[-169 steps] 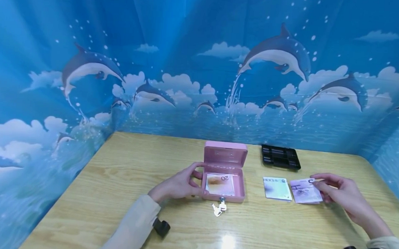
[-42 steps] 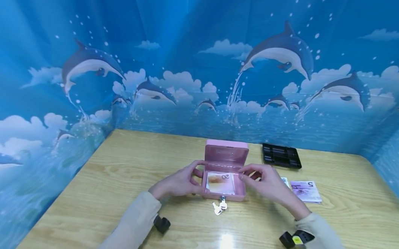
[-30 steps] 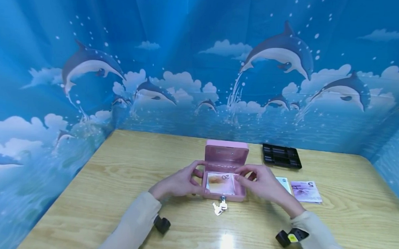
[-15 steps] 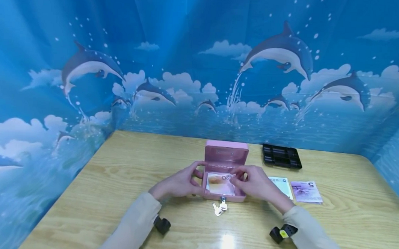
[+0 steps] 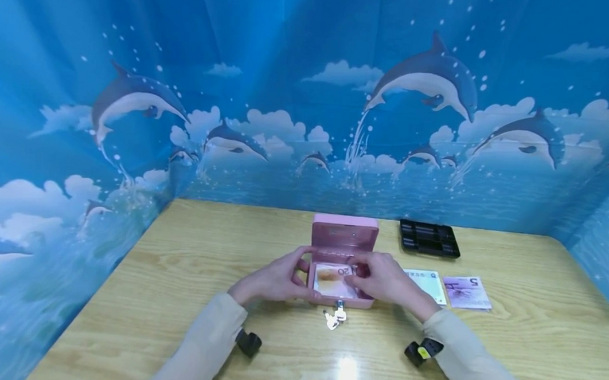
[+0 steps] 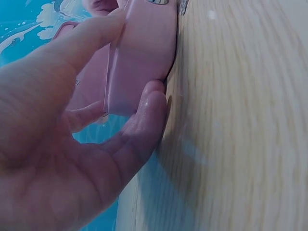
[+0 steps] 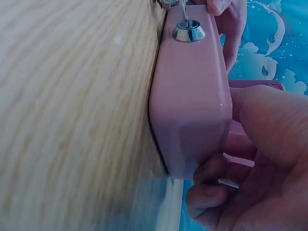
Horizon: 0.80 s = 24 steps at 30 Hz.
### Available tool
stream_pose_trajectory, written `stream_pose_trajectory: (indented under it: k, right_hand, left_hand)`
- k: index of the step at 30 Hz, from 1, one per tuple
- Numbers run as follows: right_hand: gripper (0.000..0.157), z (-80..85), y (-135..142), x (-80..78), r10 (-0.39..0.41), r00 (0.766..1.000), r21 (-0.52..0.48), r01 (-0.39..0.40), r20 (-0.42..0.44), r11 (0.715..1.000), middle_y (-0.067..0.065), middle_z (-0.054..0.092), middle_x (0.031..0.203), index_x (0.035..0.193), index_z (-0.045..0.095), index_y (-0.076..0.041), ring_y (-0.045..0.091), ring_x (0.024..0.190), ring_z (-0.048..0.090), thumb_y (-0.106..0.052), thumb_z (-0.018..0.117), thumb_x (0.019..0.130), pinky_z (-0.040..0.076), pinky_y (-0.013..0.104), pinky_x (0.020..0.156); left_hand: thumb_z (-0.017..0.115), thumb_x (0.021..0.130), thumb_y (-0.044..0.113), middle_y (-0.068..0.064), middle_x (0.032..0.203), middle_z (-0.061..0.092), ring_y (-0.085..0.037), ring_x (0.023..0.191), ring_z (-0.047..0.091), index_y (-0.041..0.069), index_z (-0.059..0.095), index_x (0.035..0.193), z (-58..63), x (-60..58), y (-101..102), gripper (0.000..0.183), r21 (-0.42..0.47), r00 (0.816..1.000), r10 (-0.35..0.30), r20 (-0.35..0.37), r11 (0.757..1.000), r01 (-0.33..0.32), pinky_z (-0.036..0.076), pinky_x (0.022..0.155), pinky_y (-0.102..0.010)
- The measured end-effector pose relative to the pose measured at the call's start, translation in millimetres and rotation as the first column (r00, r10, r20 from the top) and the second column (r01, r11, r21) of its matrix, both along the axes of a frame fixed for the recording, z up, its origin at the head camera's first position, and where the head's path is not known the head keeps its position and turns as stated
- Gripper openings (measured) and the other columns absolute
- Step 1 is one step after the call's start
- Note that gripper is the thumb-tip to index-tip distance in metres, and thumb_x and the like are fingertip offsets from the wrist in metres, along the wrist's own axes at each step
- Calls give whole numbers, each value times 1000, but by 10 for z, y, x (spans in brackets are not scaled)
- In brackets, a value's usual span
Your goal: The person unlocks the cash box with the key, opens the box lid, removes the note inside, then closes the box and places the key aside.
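Observation:
A pink cash box (image 5: 366,302) stands on the table with its lid raised. A banknote marked 20 (image 5: 329,280) lies inside it, and keys (image 5: 335,317) hang at its front lock. My left hand (image 5: 278,276) grips the box's left side, the thumb at the front edge; the left wrist view shows a finger low against the wall. My right hand (image 5: 385,280) reaches over the right rim, thumb and forefinger at the banknote's right part. Some of its other fingers bend outside the box wall in the right wrist view. Whether the fingertips pinch the note is hidden.
Right of the box lie pale banknotes (image 5: 427,285) and, beside them, purple banknotes marked 5 (image 5: 467,292). A black compartment tray (image 5: 429,239) sits farther back. Behind the wooden table (image 5: 286,350) hangs a blue dolphin-print curtain (image 5: 288,97).
My right hand let go of the purple banknotes on the table, came to the box's right rim, then slid left over the banknote inside. My left hand stays on the box.

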State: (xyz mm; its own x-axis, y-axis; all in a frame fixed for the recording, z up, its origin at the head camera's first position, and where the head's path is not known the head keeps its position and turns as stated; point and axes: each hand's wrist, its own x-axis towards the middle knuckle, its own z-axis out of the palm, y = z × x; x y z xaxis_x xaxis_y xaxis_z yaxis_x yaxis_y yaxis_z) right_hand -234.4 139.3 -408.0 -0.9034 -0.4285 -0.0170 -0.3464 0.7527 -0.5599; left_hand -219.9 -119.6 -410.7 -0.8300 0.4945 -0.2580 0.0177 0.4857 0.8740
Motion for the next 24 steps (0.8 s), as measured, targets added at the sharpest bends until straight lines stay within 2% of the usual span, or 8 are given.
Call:
stream_pose_trajectory:
  k: [10, 17, 24]
  right_hand:
    - [17, 8, 22, 52, -30, 999, -49, 32, 24, 998, -3, 63, 75, 101, 70, -10, 10, 65, 55, -16, 78, 88, 47, 23, 56]
    - [16, -4, 41, 92, -41, 999, -163, 43, 15, 986, -1, 69, 82, 99, 69, -9, 10, 71, 61, -10, 78, 85, 54, 22, 61]
    - [17, 9, 42, 115, -45, 999, -230, 51, 29, 972, 1, 69, 84, 98, 69, -10, 11, 73, 63, -10, 79, 85, 55, 22, 62]
  left_hand:
    - [89, 79, 30, -10, 126, 61, -18, 93, 70, 24, 26, 161, -4, 5, 19, 104, -19, 1000, 9, -16, 1000, -10, 61, 78, -34]
    - [89, 80, 31, -13, 127, 61, -19, 91, 70, 22, 25, 161, -1, 8, 15, 104, -14, 999, -5, -32, 1000, 5, 61, 78, -34]
    - [89, 80, 34, -12, 127, 61, -18, 92, 70, 21, 25, 160, -4, -1, 14, 104, -24, 999, -2, -32, 1000, 2, 60, 81, -34]
